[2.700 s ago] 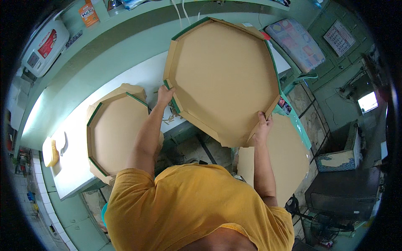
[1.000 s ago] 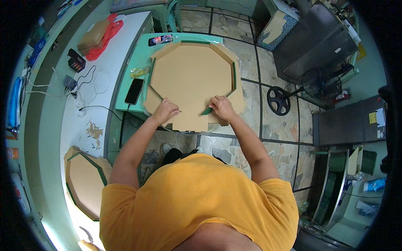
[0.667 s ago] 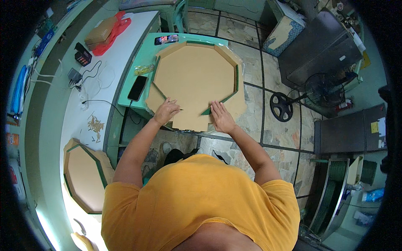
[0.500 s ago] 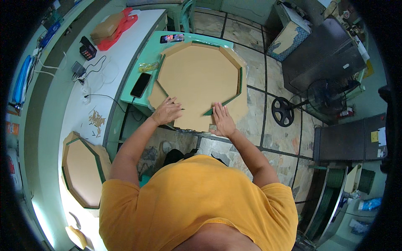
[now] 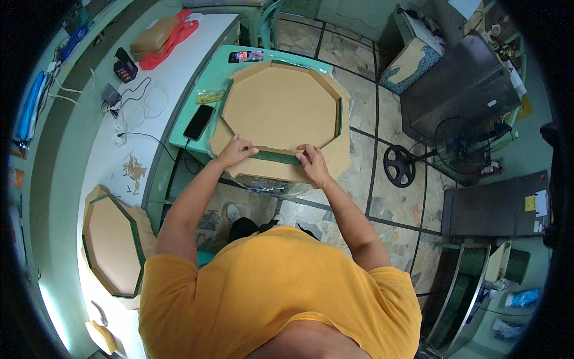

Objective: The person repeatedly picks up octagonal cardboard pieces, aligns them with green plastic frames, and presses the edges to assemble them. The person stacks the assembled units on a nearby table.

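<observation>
An octagonal cardboard tray (image 5: 278, 105) with green-edged side walls lies on a small green table (image 5: 185, 124) before me. Its near side panel (image 5: 276, 157) stands folded up, with a green face toward me. At the left end of that panel, my left hand (image 5: 238, 151) pinches the cardboard between thumb and fingers. My right hand (image 5: 313, 165) grips the panel's right end, fingertips on its upper edge. Beneath the tray's near side, clear plastic wrap (image 5: 269, 186) shows at the table edge.
A smartphone (image 5: 198, 122), a small yellow packet (image 5: 210, 96) and another lit phone (image 5: 246, 56) rest beside the tray. On the white counter to the left are a second octagonal tray (image 5: 110, 245), brown sticks (image 5: 134, 171), cables and a box (image 5: 153, 37). A fan (image 5: 457, 143) stands at right.
Both hands have gone from lying flat on the near cardboard to pinching it. The near side panel has come up, showing its green face.
</observation>
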Action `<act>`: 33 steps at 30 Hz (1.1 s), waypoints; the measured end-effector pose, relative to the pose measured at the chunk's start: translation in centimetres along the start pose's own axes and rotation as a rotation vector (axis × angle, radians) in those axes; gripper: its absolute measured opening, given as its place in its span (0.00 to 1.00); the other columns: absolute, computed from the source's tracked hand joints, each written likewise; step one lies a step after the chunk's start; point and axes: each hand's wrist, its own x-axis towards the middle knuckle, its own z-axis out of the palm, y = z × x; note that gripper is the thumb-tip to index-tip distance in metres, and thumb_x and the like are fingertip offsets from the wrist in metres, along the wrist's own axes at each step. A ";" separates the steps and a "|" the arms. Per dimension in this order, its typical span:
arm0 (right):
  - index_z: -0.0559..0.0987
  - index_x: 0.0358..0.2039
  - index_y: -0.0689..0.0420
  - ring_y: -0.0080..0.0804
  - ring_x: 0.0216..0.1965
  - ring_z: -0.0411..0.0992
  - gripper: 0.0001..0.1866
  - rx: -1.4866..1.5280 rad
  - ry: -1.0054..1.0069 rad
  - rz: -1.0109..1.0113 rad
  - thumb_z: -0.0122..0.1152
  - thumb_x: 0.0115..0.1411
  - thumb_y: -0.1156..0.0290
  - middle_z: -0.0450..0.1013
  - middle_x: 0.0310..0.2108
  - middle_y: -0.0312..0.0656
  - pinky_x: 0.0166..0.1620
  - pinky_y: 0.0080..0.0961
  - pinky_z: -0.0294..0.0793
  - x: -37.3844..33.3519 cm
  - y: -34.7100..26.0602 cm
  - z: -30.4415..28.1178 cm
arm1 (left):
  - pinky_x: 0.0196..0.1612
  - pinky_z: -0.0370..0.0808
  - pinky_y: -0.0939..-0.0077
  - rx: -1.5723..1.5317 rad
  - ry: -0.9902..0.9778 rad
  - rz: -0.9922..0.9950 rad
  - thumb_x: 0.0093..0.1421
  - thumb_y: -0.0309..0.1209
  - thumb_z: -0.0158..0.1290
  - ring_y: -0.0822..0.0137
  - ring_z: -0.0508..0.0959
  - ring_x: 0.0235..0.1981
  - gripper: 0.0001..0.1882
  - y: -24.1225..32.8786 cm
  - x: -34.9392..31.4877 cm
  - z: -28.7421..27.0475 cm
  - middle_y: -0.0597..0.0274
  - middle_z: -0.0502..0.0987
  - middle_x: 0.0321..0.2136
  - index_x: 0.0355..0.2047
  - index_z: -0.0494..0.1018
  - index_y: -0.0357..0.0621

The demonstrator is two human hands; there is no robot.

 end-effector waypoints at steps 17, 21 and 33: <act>0.78 0.45 0.53 0.40 0.44 0.69 0.20 -0.636 -0.154 -0.328 0.62 0.55 0.56 0.71 0.41 0.42 0.46 0.38 0.70 0.2 -0.4 0.3 | 0.63 0.55 0.50 0.352 0.186 0.171 0.50 0.44 0.63 0.61 0.74 0.39 0.18 1.8 -1.5 1.0 0.64 0.74 0.28 0.41 0.79 0.54; 0.78 0.41 0.53 0.40 0.44 0.68 0.17 -0.607 -0.254 -0.307 0.64 0.52 0.60 0.70 0.39 0.41 0.46 0.39 0.68 0.4 0.8 1.6 | 0.64 0.52 0.49 0.410 0.201 0.171 0.50 0.45 0.61 0.61 0.72 0.46 0.17 2.0 -1.5 1.4 0.64 0.74 0.33 0.38 0.79 0.54; 0.76 0.28 0.55 0.39 0.35 0.68 0.08 -0.463 -0.026 -0.582 0.63 0.44 0.75 0.68 0.28 0.41 0.40 0.37 0.63 3.6 -6.7 1.6 | 0.61 0.57 0.52 0.584 0.801 0.047 0.51 0.38 0.62 0.60 0.71 0.46 0.15 8.3 -6.2 -4.2 0.62 0.70 0.38 0.35 0.73 0.48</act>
